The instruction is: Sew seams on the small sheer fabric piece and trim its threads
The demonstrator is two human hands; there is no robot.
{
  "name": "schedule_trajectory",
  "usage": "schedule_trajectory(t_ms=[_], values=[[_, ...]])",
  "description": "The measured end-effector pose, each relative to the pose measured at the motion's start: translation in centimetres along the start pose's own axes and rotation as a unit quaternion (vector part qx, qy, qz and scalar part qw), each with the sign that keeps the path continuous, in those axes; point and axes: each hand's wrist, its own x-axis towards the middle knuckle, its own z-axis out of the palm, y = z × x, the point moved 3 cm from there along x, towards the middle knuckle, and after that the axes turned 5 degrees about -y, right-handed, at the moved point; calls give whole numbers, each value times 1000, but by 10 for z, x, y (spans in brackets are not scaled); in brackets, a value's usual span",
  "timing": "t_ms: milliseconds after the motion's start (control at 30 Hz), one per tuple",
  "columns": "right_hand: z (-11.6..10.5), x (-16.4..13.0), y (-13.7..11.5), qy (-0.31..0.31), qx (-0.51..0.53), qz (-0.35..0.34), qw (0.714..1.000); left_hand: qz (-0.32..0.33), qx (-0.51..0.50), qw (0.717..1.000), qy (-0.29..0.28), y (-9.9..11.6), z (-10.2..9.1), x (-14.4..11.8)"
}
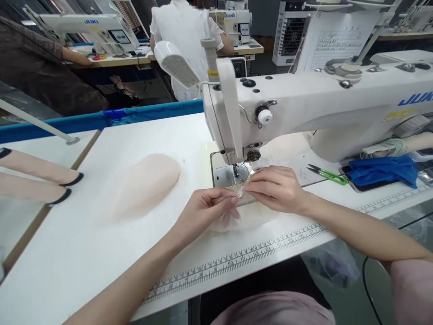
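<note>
Just in front of the sewing machine's needle plate (223,177), both my hands pinch a thin, sheer pale fabric (259,216). My left hand (206,207) grips its gathered edge between thumb and fingers. Close beside it on the right, my right hand (277,187) has its fingertips closed on the same edge. A pinkish petal-like patch (230,217) shows on the fabric below my left fingertips. The presser foot (236,170) of the white sewing machine (287,99) stands right behind my hands. My fingers hide part of the held edge.
A sheer beige piece (149,185) lies left on the white table (81,253). Green-handled thread snips (328,174) and a blue cloth (382,170) over a dark phone lie right. A printed ruler (233,264) follows the front edge. Two people work at machines beyond.
</note>
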Motion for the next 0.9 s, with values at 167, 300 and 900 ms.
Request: schedule_trajectory(t_ms=[167, 300, 900], values=[[2, 1, -6, -5, -120, -91, 989, 1, -7, 1000, -5, 1, 1, 0], [0, 3, -11, -11, -173, -146, 974, -11, -2, 1000, -14, 0, 2, 1], [0, 3, -3, -25, -150, -30, 988, -43, -77, 995, -54, -4, 4, 3]])
